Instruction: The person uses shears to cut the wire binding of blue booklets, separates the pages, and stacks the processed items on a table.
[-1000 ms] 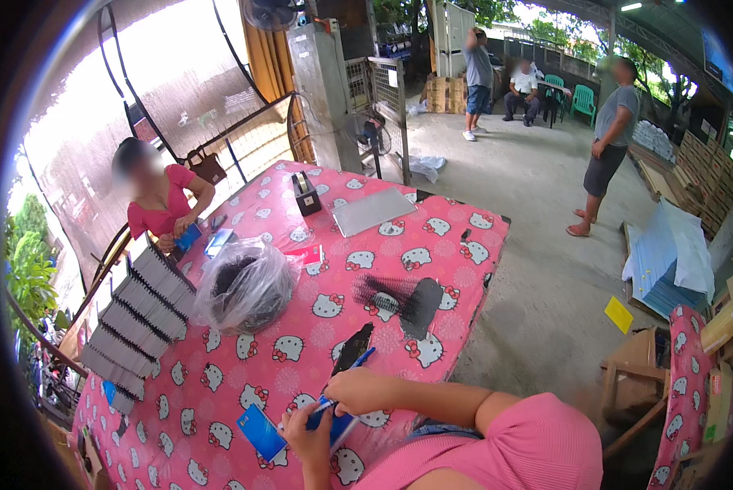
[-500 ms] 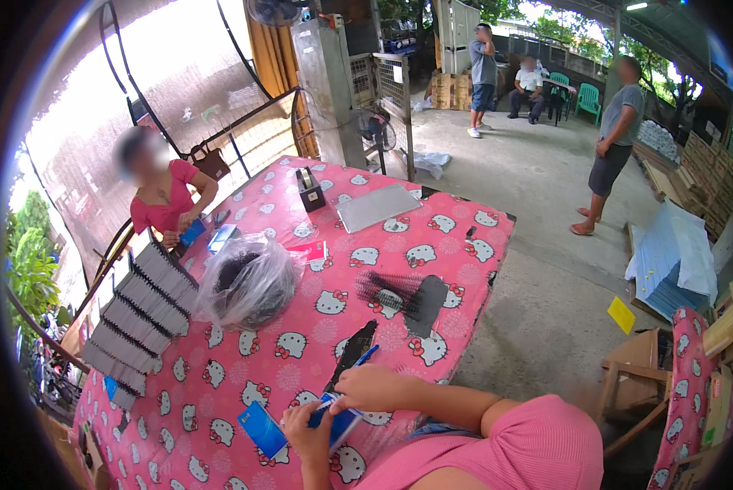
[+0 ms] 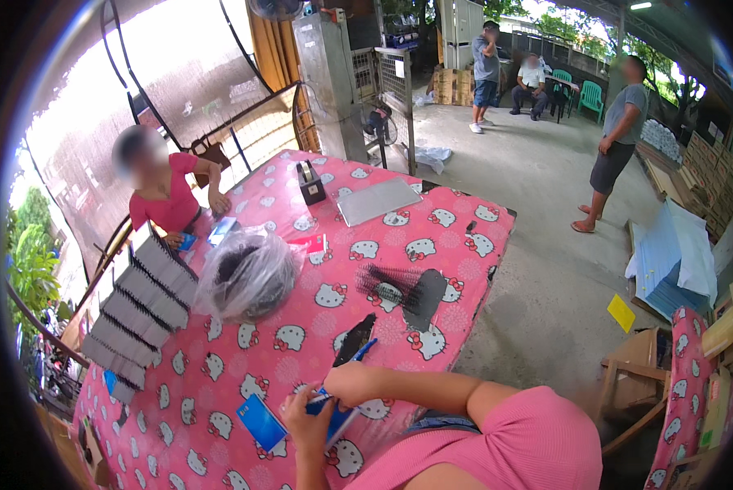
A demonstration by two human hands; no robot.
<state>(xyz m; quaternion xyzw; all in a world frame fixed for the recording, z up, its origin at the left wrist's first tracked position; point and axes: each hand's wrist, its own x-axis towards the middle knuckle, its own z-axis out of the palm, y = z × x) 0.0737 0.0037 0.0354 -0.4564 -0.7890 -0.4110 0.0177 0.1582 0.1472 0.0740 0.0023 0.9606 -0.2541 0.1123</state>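
Observation:
My left hand (image 3: 305, 418) is closed on a blue-covered notebook (image 3: 340, 423) near the table's front edge, its thumb and fingers at the upper edge. Against that same edge my right hand (image 3: 348, 385) is closed; what its fingers pinch is hidden. A slim blue, pen-like thing (image 3: 367, 349) sticks out beyond the right hand, and I cannot tell whether it is gripped. Left of my hands a second blue notebook (image 3: 261, 422) lies flat. Just beyond them lies a bunch of black binding wires (image 3: 355, 340), with more dark wire coils (image 3: 383, 286) farther off beside a black flat piece (image 3: 424, 304).
Stacked wire-bound notebooks (image 3: 142, 306) line the table's left side, beside a clear plastic bag (image 3: 248, 276) of black material. A tape dispenser (image 3: 310, 184) and a grey board (image 3: 379, 202) sit farther back. A co-worker in pink (image 3: 167, 192) is across the table; other people are beyond.
My right hand has shifted slightly left along the notebook's edge. Across the table, the co-worker's blue notebook is lower and one of their hands has come off it.

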